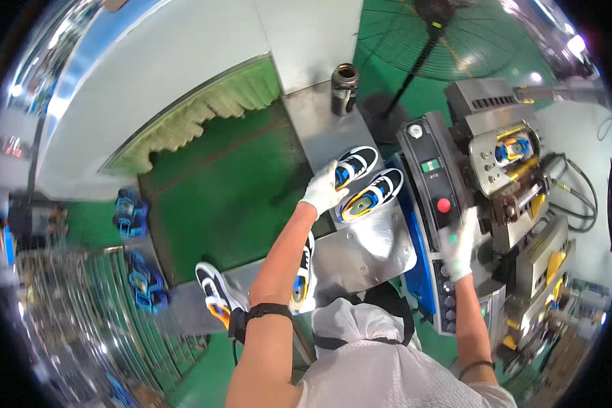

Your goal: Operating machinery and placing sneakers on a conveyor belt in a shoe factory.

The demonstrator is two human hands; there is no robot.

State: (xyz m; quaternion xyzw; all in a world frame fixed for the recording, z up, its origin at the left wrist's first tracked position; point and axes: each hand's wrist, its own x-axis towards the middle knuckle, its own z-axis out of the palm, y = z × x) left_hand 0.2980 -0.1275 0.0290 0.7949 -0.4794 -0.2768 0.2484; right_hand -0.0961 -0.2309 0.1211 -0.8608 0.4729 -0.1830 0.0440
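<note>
My left hand (324, 188), in a white glove, grips the heel end of a black-and-white sneaker (358, 163) with blue inside. Right beside it on the metal ledge lies a second sneaker (374, 195), its orange and blue lining showing. My right hand (461, 248), also gloved, is smeared by motion over the edge of the machine's control panel (434, 180), below a red button (443, 205). Under my left forearm another sneaker (303, 275) is partly hidden, and one more sneaker (215, 289) lies farther left on the ledge.
A dark metal flask (345, 88) stands on the far part of the ledge. At the right, the machine (500, 160) carries a blue-and-orange piece in its metal holder. A floor fan (432, 34) stands beyond. Blue shoe forms (130, 212) sit at the left, near a metal rack (102, 306).
</note>
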